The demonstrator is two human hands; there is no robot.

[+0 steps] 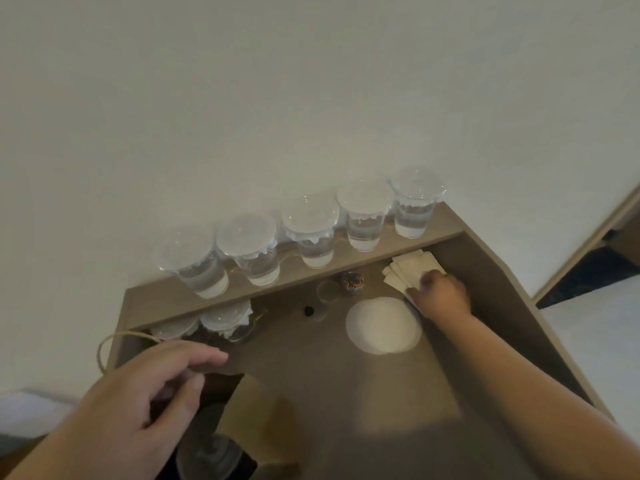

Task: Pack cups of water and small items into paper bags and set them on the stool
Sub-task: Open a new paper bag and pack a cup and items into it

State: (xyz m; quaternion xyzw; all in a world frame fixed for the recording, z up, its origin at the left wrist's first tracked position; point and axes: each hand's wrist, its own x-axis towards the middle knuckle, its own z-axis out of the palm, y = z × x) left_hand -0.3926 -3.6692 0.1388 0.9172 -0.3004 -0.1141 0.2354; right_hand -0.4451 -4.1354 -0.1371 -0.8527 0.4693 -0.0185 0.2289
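Several clear cups of water [313, 233] with white covers stand in a row on the raised shelf against the wall. Two more covered cups [227, 320] sit on the desk under the shelf's left end. My left hand [149, 393] grips the rim of a brown paper bag [256, 410] at the near left, holding its mouth open. The bag's twine handle [104, 344] loops out to the left, and a clear cup [207, 455] shows inside the bag. My right hand [440, 296] reaches to the back right and pinches a white napkin from a small stack [412, 263].
A round white disc [382, 323] lies mid-desk beside my right hand. Behind it sit a small patterned item [352, 281], clear lids [327, 291] and a small black object [308, 310]. The desk [363, 410] has raised side walls; its right wall runs along my right forearm.
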